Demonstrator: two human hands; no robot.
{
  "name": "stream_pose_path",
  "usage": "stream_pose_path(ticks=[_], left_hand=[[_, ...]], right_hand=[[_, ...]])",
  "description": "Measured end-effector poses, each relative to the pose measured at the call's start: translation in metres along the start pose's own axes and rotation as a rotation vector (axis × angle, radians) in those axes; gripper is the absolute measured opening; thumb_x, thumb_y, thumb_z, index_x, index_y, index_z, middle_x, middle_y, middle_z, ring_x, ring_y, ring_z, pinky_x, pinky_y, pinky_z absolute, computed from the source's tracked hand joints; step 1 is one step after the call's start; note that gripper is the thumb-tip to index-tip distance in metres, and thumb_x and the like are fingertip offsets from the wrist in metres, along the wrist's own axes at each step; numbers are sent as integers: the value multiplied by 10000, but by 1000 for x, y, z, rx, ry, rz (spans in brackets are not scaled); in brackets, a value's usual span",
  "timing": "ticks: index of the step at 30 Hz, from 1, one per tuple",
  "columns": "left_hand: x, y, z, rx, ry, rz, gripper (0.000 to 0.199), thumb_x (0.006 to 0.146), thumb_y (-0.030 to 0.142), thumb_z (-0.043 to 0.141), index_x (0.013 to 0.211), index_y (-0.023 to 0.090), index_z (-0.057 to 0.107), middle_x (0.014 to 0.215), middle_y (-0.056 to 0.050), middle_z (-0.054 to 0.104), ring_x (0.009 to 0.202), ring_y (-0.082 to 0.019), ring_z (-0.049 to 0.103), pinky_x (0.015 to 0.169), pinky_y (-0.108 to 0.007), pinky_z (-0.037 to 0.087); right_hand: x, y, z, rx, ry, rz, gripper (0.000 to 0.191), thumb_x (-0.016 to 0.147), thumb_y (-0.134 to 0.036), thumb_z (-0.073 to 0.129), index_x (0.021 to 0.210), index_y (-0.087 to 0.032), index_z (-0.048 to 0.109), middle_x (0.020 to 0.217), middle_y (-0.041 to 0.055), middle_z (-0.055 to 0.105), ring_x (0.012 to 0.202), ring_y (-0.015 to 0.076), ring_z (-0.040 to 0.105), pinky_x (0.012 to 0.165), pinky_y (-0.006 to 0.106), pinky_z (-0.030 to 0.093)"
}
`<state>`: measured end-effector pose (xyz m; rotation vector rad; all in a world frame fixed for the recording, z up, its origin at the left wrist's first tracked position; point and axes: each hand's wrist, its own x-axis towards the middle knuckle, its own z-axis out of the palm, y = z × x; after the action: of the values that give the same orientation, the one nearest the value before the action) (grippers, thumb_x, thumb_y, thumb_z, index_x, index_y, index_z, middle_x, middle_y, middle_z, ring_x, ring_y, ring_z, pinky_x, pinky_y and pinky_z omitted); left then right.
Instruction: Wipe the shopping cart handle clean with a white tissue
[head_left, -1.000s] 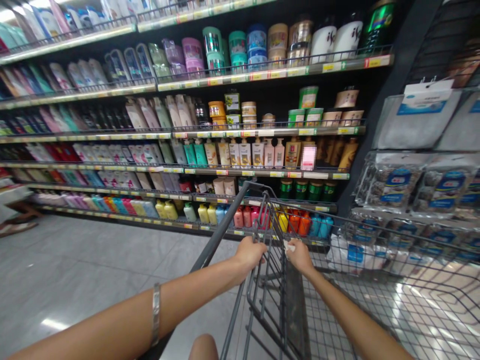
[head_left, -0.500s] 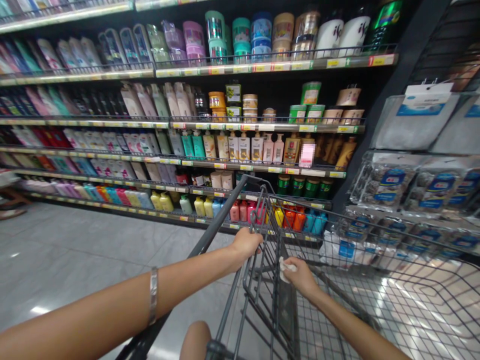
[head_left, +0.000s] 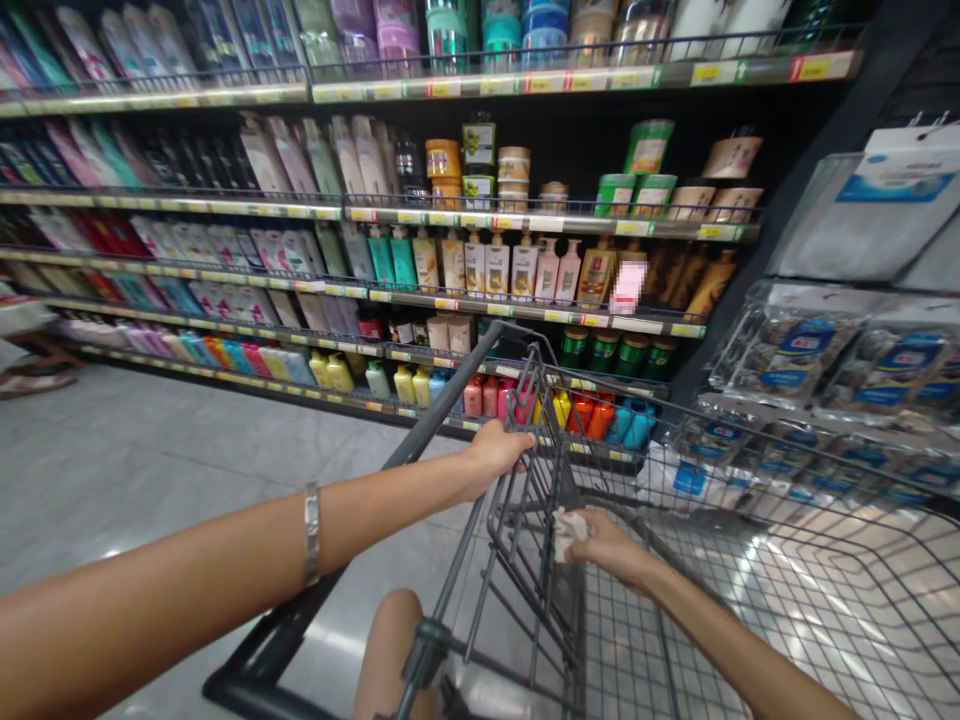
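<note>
A grey wire shopping cart (head_left: pixel 652 620) stands right in front of me, its dark handle bar (head_left: pixel 442 405) slanting up from the lower left. My left hand (head_left: pixel 501 452), with a silvery band on the forearm, is closed around the wires of the cart's folding rear frame (head_left: pixel 491 525). Inside the basket, my right hand (head_left: pixel 604 545) pinches a crumpled whitish tissue (head_left: pixel 568 532). The tissue is up against the inner side of that wire frame. Parts of the left fingers are hidden behind the wires.
Shelves (head_left: pixel 540 222) of shampoo bottles and jars run across the back. Packs of metal scourers (head_left: pixel 795 350) hang at the right. Grey tiled floor (head_left: pixel 225 440) lies to the left, with another person's foot (head_left: pixel 37 382) at the far left edge. My knee (head_left: pixel 397 610) shows below the handle.
The view has tipped down, so the shelves sit higher and more of the handle shows. My right hand with the tissue has shifted slightly along the frame; my left hand keeps its grip.
</note>
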<state>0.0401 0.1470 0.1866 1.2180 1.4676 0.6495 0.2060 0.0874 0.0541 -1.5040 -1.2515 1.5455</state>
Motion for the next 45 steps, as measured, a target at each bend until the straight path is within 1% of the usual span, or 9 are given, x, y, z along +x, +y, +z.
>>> stream_pose_path(ticks=[2, 8, 12, 16, 18, 23, 28, 36, 45], left_hand=[[1, -1, 0, -2, -5, 17, 151, 781, 210, 590, 903, 124, 566, 743, -15, 600, 473, -76, 503, 455, -196, 385], [0, 0, 0, 12, -13, 17, 219, 804, 228, 569, 992, 117, 564, 840, -46, 621, 484, -71, 501, 470, -196, 414], [-4, 3, 0, 22, -17, 20, 210, 814, 216, 551, 999, 117, 559, 866, -48, 628, 461, -66, 498, 419, -188, 366], [-4, 4, 0, 25, -22, 39, 193, 823, 213, 544, 984, 107, 557, 864, -54, 625, 471, -68, 511, 416, -187, 358], [-3, 3, 0, 43, -26, 36, 188, 830, 236, 537, 958, 100, 553, 854, -58, 624, 469, -69, 513, 403, -184, 344], [-2, 3, 0, 69, -30, 18, 150, 828, 244, 539, 885, 105, 542, 835, -48, 614, 459, -63, 516, 386, -176, 327], [-3, 4, 0, 43, -40, 18, 132, 827, 226, 545, 911, 124, 541, 812, -25, 606, 448, -55, 503, 385, -175, 319], [-1, 3, 0, 48, -40, 10, 132, 827, 225, 541, 902, 118, 531, 791, -21, 597, 445, -60, 504, 390, -184, 308], [-1, 4, 0, 48, -43, 13, 110, 823, 209, 538, 872, 111, 535, 808, -28, 603, 443, -63, 507, 394, -193, 321]], right_hand=[[-3, -2, 0, 52, -23, 10, 190, 444, -53, 565, 603, -146, 609, 568, -46, 604, 555, 105, 521, 550, 202, 381], [-3, 1, 9, 195, 59, 37, 145, 463, -106, 595, 601, -140, 564, 537, -25, 586, 493, 105, 510, 497, 221, 407], [-14, -26, 13, 335, 26, 41, 226, 456, -140, 665, 658, -140, 564, 579, -28, 580, 519, 107, 521, 526, 241, 449], [-28, -61, 18, 396, -45, -122, 298, 525, -228, 702, 791, -149, 592, 700, -4, 622, 620, 126, 561, 595, 248, 463], [-30, -67, 22, 338, -50, -216, 297, 540, -229, 696, 806, -157, 587, 715, -8, 622, 645, 131, 562, 614, 247, 454], [-15, -34, 28, 36, 71, -371, 153, 577, -164, 595, 724, -174, 553, 630, -45, 558, 609, 114, 507, 609, 234, 411], [-3, 3, 22, -65, 27, -284, 120, 568, -141, 536, 674, -190, 508, 589, -49, 540, 574, 118, 493, 591, 236, 403], [2, 11, 18, -291, 88, -184, 227, 544, -86, 493, 738, -199, 524, 709, -16, 624, 701, 157, 572, 625, 233, 423], [6, 15, 10, -372, 104, 2, 254, 443, -34, 432, 634, -194, 478, 557, -40, 539, 549, 130, 527, 489, 203, 390]])
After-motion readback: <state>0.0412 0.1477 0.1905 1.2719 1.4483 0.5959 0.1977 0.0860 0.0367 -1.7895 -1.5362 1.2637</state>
